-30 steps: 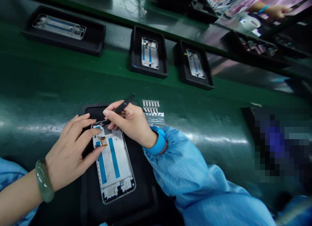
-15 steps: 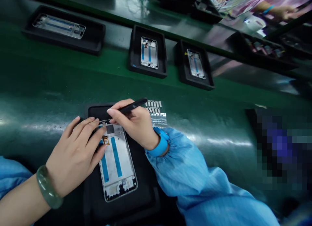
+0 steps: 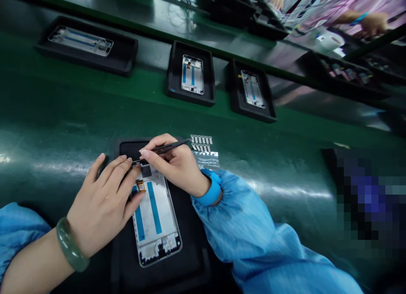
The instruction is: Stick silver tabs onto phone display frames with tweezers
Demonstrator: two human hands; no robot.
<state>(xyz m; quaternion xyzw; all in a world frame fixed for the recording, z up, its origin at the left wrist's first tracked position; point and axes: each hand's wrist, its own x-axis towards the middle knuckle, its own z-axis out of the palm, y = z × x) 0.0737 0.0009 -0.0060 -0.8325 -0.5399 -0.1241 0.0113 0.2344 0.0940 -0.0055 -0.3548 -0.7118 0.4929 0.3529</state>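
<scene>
A thin phone mid-frame (image 3: 144, 218) with a silver rim lies upright on a black tray (image 3: 190, 260) at the lower centre of the frame. It would be judged light and fairly stiff along its rim, though its thin white backing and blue strips look easily marked or flexed, so it is best taken by the long edges. It is being steadied by the left hand (image 3: 101, 205), whose fingers are spread and pressed onto the frame's upper end rather than closed around it. Black tweezers (image 3: 173, 147) are pinched between the thumb and fingers of the right hand (image 3: 176, 169), their tips brought to the frame's upper end; whether the tips are together on anything cannot be told. A tiny gold-coloured flex part (image 3: 140, 185) sits on the backing, just beside the left thumb, and would be fragile, better taken with the tweezers than with fingers. A strip of small metal clips (image 3: 201, 144) on clear film lies just beyond the tray. Compared with the earlier frame, the tweezers are held flatter, and the left fingers have shifted further onto the frame's upper end.
</scene>
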